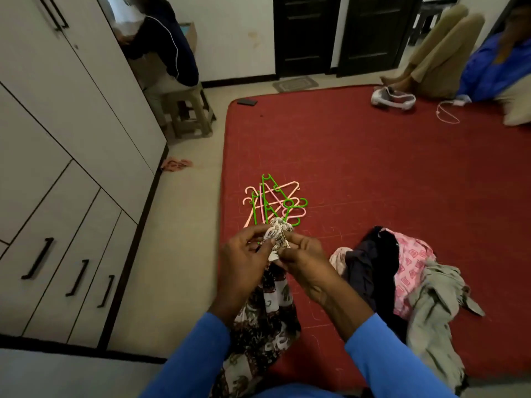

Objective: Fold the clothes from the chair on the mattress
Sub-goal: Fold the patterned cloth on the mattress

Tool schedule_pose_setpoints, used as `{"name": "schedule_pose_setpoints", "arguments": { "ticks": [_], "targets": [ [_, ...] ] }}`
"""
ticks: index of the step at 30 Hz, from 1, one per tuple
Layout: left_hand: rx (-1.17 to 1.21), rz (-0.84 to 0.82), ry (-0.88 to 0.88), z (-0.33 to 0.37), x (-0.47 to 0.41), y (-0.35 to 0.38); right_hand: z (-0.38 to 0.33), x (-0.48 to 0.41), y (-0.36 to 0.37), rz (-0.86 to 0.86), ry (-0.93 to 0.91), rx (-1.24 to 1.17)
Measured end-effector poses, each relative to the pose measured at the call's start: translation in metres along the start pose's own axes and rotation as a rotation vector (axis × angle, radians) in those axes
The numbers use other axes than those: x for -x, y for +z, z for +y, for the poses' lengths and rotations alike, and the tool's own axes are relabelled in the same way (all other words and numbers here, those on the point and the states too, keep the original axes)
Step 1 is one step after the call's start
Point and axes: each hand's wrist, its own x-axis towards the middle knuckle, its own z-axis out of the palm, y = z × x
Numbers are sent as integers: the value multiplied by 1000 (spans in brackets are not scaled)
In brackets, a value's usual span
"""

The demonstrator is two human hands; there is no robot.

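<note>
A brown and white elephant-print garment (264,320) hangs down in front of me over the near left edge of the red mattress (373,168). My left hand (244,262) and my right hand (301,259) both pinch its bunched top end at chest height, close together. To my right on the mattress lies a heap of clothes (402,282): a dark piece, a pink patterned one and a grey-green one.
Green and pink plastic hangers (273,202) lie in a pile on the mattress just beyond my hands. White wardrobe (57,168) on the left. A person sits on a stool (189,110) at the back left; another sits at the far right. A phone (247,102) and shoe (392,97) lie at the mattress's far edge.
</note>
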Motion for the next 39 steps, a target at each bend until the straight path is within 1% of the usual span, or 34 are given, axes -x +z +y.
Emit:
{"name": "schedule_pose_setpoints", "arguments": {
  "ticks": [2, 5, 7, 8, 9, 11, 13, 15, 19, 21, 24, 30, 33, 35, 37, 38, 39],
  "targets": [
    [-81, -16, 105, -4, 7, -1, 7, 2, -6, 29, 15, -23],
    [-169, -30, 319, -8, 11, -5, 11, 6, -6, 52, 34, -44],
    [-186, -72, 393, -7, 14, -5, 15, 4, -7, 55, 39, -43],
    [-193, -91, 395, -7, 15, -5, 17, 4, -7, 55, 44, -36],
    [-187, -105, 356, -8, 15, -4, 17, 4, -6, 51, 47, -35],
    [-153, -123, 210, -11, 13, -3, 17, 6, -7, 51, 52, -23],
    [-138, -145, 142, -14, 11, -3, 19, 8, -9, 49, 54, -15],
    [-180, -136, 177, -16, 12, -3, 22, 8, -12, 43, 60, 25],
    [-256, -66, 280, -17, 17, -4, 23, 9, -11, 73, 61, 58],
    [-288, -81, 346, -15, 21, -3, 21, 12, -7, 53, 58, 21],
    [-321, -107, 396, -17, 25, -4, 18, 18, -1, 9, 61, -24],
    [-302, -153, 406, -24, 32, -10, 10, 26, 5, -32, 39, -23],
    [-280, -267, 431, -29, 33, -19, 16, 27, 1, -13, 13, 125],
    [-174, -305, 375, -31, 33, -30, 16, 28, -2, 5, -40, 287],
    [-102, -224, 330, -30, 29, -44, 14, 31, 0, 18, -97, 433],
    [-103, -188, 334, -29, 25, -52, 11, 34, 3, 7, -129, 479],
    [-118, -187, 334, -29, 20, -61, 9, 35, 5, -11, -167, 519]
  ]
}}
